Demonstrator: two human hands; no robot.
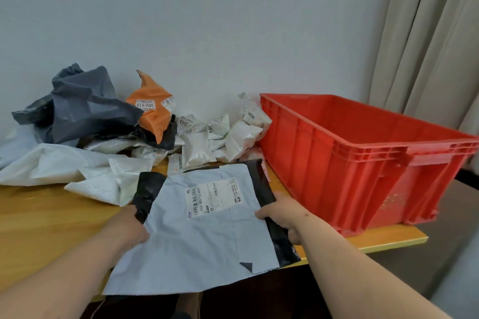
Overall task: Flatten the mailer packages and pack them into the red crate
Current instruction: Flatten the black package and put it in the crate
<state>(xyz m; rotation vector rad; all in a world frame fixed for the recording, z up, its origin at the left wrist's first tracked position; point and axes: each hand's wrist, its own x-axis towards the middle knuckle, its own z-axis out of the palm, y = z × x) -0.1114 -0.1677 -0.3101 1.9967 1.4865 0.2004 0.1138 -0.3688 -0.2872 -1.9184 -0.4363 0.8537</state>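
A light grey mailer [197, 235] with a black inner lining and a white shipping label lies spread flat over the front edge of the wooden table [46, 217]. My left hand [129, 228] grips its left edge where the black flap folds over. My right hand [282, 215] grips its right edge on the black strip. The red crate [363, 163] stands on the table just right of the mailer, and what shows of its inside holds nothing. A heap of crumpled mailers sits behind: a dark grey one [83, 106], an orange one [153, 109] and several small white ones [207, 137].
A large white crumpled mailer [59, 166] lies at the left of the table. The wall runs close behind the heap. Beige curtains [427, 33] hang at the right, beyond the crate. The table's right end stops just past the crate.
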